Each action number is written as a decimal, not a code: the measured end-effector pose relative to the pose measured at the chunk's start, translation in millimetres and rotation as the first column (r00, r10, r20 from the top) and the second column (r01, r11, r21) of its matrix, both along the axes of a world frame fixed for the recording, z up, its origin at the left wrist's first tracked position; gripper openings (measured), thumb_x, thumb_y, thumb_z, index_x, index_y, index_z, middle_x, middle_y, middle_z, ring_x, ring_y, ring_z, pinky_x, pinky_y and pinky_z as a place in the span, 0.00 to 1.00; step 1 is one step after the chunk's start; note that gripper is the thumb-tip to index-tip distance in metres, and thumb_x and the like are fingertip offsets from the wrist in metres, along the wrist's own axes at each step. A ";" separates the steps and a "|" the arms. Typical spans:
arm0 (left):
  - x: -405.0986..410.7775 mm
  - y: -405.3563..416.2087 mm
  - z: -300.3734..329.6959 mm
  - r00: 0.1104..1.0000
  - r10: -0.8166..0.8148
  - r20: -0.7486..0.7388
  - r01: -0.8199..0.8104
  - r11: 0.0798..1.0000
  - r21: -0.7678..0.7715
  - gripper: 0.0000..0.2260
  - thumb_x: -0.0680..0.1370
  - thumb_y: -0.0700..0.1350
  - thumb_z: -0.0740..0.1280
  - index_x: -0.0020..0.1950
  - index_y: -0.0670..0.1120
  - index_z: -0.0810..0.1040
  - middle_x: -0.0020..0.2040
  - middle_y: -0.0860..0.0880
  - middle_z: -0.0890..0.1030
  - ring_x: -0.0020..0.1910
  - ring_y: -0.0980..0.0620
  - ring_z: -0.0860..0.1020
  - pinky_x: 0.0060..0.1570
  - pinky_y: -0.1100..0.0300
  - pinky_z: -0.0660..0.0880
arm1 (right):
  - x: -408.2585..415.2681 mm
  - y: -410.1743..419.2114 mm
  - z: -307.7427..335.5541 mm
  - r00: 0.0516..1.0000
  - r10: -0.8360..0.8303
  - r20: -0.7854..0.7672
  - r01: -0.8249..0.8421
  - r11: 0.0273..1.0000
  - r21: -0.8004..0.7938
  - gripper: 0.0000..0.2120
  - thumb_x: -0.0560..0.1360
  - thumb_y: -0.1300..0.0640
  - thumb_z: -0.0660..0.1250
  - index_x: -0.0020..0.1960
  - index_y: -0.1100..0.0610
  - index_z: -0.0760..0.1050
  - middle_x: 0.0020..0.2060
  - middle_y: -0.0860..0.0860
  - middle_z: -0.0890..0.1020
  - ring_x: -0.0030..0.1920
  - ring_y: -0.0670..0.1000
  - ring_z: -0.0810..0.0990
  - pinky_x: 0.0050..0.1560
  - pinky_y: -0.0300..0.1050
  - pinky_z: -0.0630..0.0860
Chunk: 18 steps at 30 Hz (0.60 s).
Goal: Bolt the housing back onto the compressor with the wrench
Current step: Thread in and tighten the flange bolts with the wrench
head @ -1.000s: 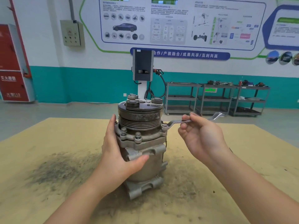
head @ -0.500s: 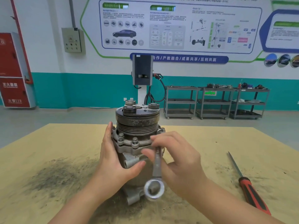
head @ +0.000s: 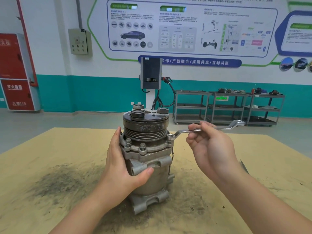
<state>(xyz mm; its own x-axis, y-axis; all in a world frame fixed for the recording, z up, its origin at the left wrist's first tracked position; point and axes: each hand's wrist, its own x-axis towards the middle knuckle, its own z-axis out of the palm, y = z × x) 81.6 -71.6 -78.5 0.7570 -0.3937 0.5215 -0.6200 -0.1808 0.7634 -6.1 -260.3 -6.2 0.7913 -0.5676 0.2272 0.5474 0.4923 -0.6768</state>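
Note:
A grey metal compressor (head: 148,166) stands upright on the workbench, its dark pulley (head: 146,125) on top. The housing flange (head: 146,150) below the pulley carries several bolts; two bolt heads (head: 142,146) face me. My left hand (head: 123,162) grips the compressor body from the left, thumb across its front. My right hand (head: 209,146) pinches the shaft of a silver ring wrench (head: 185,131). The wrench's ring end sits on a bolt at the flange's right side (head: 170,136), and its handle points right.
The tan workbench (head: 253,166) is smeared with dark grime on the left (head: 59,181). A screwdriver tip (head: 244,166) shows behind my right forearm. Behind the bench stand a charging post (head: 151,73) and grey shelf carts (head: 228,107) along the wall.
Half a second ago the wrench handle pointed toward me in front of the compressor. My right hand has brought it back to the right, ring end again on the right-side bolt.

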 end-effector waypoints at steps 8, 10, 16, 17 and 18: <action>-2.5 -0.2 1.9 1.000 0.000 0.003 0.000 1.000 0.014 0.48 0.59 0.69 0.71 0.60 0.83 0.34 0.77 0.61 0.54 0.76 0.60 0.57 0.77 0.52 0.57 | 8.7 -13.6 -8.6 0.993 0.117 -0.001 -0.117 0.992 -0.056 0.07 0.83 0.62 0.55 0.49 0.60 0.70 0.32 0.54 0.81 0.28 0.49 0.76 0.30 0.41 0.76; -2.8 0.3 2.2 1.000 0.003 0.006 -0.003 1.000 0.019 0.48 0.59 0.69 0.71 0.61 0.83 0.34 0.77 0.61 0.54 0.76 0.60 0.57 0.77 0.51 0.57 | 8.7 -17.2 -7.2 0.988 0.151 -0.024 -0.152 0.987 -0.056 0.07 0.83 0.61 0.55 0.49 0.61 0.70 0.33 0.54 0.81 0.28 0.50 0.77 0.30 0.42 0.77; -2.6 -1.0 2.7 1.000 0.007 0.010 -0.007 1.000 0.023 0.48 0.59 0.69 0.70 0.61 0.83 0.34 0.77 0.60 0.54 0.77 0.58 0.58 0.77 0.49 0.57 | 8.9 -21.9 -3.5 0.986 0.137 -0.092 -0.149 0.980 -0.133 0.08 0.83 0.59 0.56 0.49 0.62 0.70 0.34 0.54 0.83 0.30 0.49 0.79 0.32 0.40 0.78; -2.5 -1.1 2.7 1.000 0.007 0.010 -0.007 1.000 0.023 0.48 0.59 0.69 0.70 0.61 0.82 0.34 0.77 0.60 0.55 0.77 0.58 0.57 0.77 0.49 0.57 | 8.5 -19.0 -4.7 0.997 0.068 -0.044 -0.075 0.975 -0.208 0.08 0.83 0.58 0.56 0.50 0.61 0.70 0.34 0.54 0.83 0.30 0.49 0.80 0.33 0.40 0.79; -2.6 -0.9 2.6 1.000 0.007 0.010 -0.007 1.000 0.024 0.48 0.59 0.69 0.70 0.61 0.82 0.34 0.77 0.60 0.54 0.77 0.59 0.57 0.77 0.50 0.57 | 7.7 -14.8 -7.6 1.000 -0.006 0.021 0.012 0.959 -0.282 0.07 0.82 0.58 0.55 0.50 0.60 0.69 0.34 0.54 0.83 0.31 0.50 0.81 0.33 0.40 0.79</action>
<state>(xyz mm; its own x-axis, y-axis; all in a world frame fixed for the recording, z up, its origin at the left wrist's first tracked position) 79.0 -72.5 -75.9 0.7543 -0.4008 0.5199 -0.6266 -0.2033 0.7524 1.6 -275.2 -13.8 0.7803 -0.4852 0.3945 0.5654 0.2778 -0.7766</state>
